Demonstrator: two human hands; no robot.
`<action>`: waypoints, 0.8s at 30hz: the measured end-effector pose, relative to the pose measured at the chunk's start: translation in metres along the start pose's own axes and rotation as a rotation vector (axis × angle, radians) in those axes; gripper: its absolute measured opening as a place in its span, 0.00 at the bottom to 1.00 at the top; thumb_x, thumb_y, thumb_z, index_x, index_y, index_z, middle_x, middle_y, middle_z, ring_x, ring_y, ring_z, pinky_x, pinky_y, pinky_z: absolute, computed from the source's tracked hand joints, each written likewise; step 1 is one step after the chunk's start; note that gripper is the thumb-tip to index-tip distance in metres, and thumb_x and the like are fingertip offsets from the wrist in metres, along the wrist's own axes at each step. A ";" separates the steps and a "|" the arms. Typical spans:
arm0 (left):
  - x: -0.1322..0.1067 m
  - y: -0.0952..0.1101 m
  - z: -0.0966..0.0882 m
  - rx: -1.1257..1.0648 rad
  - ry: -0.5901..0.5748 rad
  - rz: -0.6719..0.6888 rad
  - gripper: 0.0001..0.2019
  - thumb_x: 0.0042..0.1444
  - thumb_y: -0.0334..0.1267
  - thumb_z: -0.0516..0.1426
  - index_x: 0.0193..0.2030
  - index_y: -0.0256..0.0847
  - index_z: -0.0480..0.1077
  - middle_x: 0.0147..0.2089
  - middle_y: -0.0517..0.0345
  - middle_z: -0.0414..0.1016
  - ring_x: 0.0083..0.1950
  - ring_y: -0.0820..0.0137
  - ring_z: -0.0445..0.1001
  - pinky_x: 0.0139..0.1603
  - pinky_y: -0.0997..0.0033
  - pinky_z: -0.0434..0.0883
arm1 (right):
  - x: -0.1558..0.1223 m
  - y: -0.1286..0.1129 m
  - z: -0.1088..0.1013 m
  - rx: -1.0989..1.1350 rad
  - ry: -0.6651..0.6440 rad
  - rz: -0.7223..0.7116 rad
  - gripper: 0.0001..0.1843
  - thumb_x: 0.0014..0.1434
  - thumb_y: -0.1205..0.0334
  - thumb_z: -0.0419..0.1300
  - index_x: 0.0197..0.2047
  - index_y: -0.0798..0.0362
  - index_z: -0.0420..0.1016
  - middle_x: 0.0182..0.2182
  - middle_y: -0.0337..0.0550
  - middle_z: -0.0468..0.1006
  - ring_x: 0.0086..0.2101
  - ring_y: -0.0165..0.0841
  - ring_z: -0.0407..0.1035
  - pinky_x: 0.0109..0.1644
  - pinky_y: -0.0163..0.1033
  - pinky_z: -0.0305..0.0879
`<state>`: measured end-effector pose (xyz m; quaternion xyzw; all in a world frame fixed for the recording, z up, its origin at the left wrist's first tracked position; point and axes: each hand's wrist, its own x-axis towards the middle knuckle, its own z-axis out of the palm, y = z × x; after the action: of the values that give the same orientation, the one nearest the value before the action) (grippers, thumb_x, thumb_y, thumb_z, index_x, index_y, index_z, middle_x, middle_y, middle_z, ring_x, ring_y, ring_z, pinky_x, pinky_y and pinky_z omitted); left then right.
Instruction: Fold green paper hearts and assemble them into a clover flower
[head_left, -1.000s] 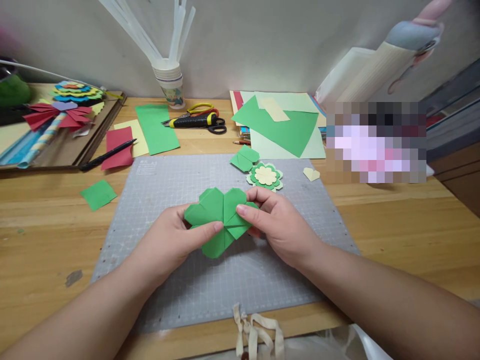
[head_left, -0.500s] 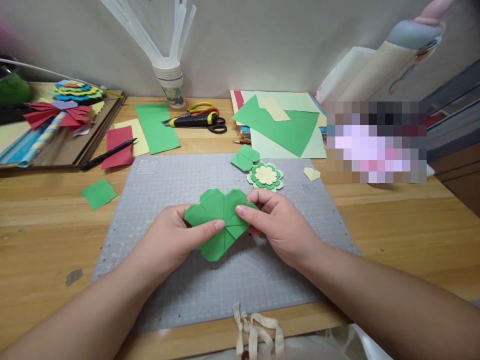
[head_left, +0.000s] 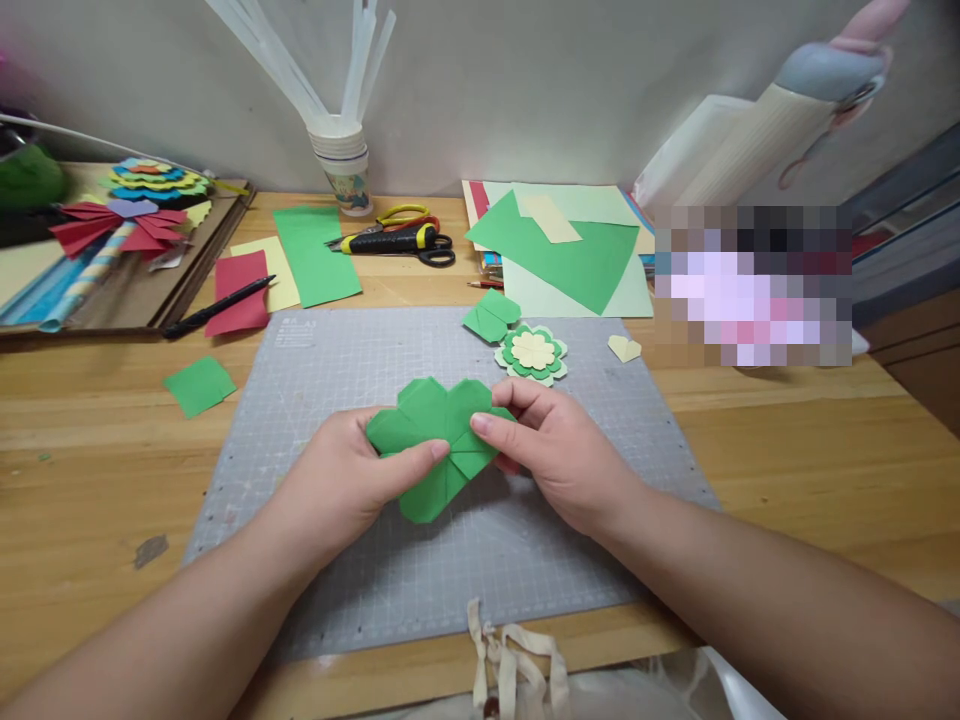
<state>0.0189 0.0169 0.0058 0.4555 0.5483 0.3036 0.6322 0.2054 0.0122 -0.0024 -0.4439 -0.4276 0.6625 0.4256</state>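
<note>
Both hands hold a green folded paper flower [head_left: 431,492] above the grey cutting mat [head_left: 555,560]. My left hand [head_left: 352,455] grips its left side, thumb flat near the creased centre and fingers hidden behind. At the right edge my right hand [head_left: 551,440] pinches a petal between thumb and fingers. Crease lines run outward from the flower's middle. Just beyond the hands lies a layered paper flower [head_left: 533,351] in cream and green. Beside it is a folded green paper piece [head_left: 491,316], and a small cream paper heart [head_left: 624,347] lies at the mat's right edge.
Scissors [head_left: 436,251] and a black-and-yellow cutter [head_left: 386,240] lie at the back, near paper cups [head_left: 349,180] with white strips. Green paper [head_left: 577,255] tops a stack. A black pen [head_left: 221,305] crosses red paper [head_left: 236,275]. Left of the mat is a green square [head_left: 199,386].
The green paper flower has turned very slightly in the hands, its left petals shifting a little to the left. The grip of both hands looks the same.
</note>
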 end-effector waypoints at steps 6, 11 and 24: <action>0.003 -0.001 -0.004 -0.132 0.182 0.036 0.16 0.38 0.47 0.71 0.30 0.38 0.79 0.29 0.58 0.79 0.27 0.72 0.72 0.28 0.77 0.70 | 0.005 -0.009 -0.008 -0.133 0.111 -0.064 0.11 0.57 0.53 0.61 0.38 0.51 0.70 0.31 0.36 0.72 0.29 0.28 0.69 0.27 0.33 0.57; 0.007 0.004 -0.004 -0.355 0.311 0.096 0.16 0.39 0.43 0.71 0.35 0.40 0.79 0.34 0.59 0.81 0.30 0.70 0.74 0.29 0.76 0.71 | 0.021 -0.034 -0.022 -0.717 0.134 -0.174 0.06 0.57 0.59 0.58 0.36 0.51 0.73 0.34 0.40 0.76 0.33 0.33 0.70 0.34 0.38 0.62; 0.012 0.002 -0.008 -0.463 0.372 0.143 0.16 0.42 0.41 0.70 0.38 0.38 0.78 0.41 0.56 0.82 0.41 0.66 0.77 0.39 0.72 0.73 | 0.119 -0.048 -0.036 -1.520 0.259 -0.044 0.33 0.42 0.53 0.73 0.51 0.52 0.71 0.40 0.54 0.80 0.48 0.57 0.70 0.53 0.60 0.56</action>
<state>0.0141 0.0298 0.0027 0.2732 0.5375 0.5425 0.5850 0.2198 0.1448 0.0073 -0.6797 -0.7207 0.1209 0.0632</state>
